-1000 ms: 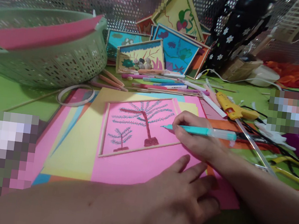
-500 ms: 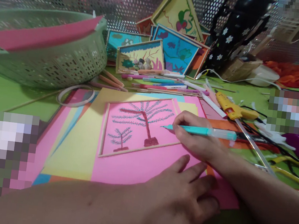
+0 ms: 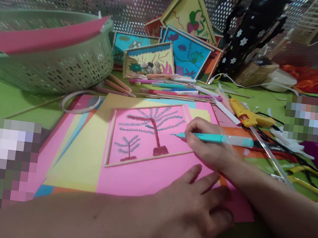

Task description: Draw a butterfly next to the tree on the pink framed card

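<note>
A pink sheet (image 3: 151, 178) lies on stacked coloured papers, with a drawing of two trees (image 3: 148, 133) framed by thin wooden sticks. My right hand (image 3: 210, 148) is closed on a teal marker (image 3: 217, 139), its tip at the right side of the drawing near the larger tree's branches. My left hand (image 3: 194, 212) lies flat with fingers spread on the pink sheet's lower right part, below the frame.
A green perforated basket (image 3: 52, 63) with a pink sheet in it stands at back left. Painted framed pictures (image 3: 185, 45) lean at the back. Markers and sticks (image 3: 174, 88) lie behind the papers. A yellow glue gun (image 3: 249, 115), cables and a tape ring (image 3: 80, 101) lie nearby.
My right hand and the marker have shifted very slightly. My left hand has stayed put.
</note>
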`<state>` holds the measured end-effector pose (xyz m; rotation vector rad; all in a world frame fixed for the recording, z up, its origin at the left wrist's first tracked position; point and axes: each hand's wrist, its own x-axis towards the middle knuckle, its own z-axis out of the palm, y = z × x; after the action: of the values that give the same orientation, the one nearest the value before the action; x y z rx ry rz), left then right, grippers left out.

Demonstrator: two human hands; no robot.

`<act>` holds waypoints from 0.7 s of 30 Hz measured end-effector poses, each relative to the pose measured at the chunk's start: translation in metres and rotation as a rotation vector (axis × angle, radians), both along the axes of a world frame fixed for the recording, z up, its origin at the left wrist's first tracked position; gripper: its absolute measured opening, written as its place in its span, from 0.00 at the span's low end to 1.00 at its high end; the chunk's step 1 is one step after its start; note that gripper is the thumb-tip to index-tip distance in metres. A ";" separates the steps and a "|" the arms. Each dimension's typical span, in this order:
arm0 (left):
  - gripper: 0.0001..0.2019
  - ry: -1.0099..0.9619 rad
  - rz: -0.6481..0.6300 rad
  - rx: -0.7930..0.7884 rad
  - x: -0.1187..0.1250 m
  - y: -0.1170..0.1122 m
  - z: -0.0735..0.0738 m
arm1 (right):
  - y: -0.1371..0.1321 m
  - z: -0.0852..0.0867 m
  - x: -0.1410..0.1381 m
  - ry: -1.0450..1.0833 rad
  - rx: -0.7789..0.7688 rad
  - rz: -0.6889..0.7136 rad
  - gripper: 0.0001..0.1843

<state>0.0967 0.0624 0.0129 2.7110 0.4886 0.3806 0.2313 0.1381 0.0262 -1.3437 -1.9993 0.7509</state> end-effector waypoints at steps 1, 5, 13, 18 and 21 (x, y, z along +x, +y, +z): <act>0.15 -0.006 0.001 0.000 0.000 0.000 0.000 | 0.000 0.000 0.000 0.002 0.000 -0.001 0.04; 0.16 -0.001 -0.001 -0.005 0.000 0.000 -0.001 | 0.000 0.001 -0.001 0.021 0.004 0.004 0.04; 0.16 -0.008 -0.003 0.011 0.000 0.000 -0.002 | 0.000 0.000 -0.001 0.015 0.039 0.003 0.05; 0.15 0.003 -0.001 0.014 0.000 -0.001 -0.001 | -0.001 0.001 -0.001 0.021 0.041 -0.002 0.06; 0.15 0.004 0.003 0.014 0.000 -0.001 -0.001 | -0.001 0.001 -0.001 0.026 0.056 0.003 0.06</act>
<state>0.0970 0.0617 0.0115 2.7251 0.4923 0.3813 0.2307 0.1374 0.0271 -1.2924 -1.9884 0.7051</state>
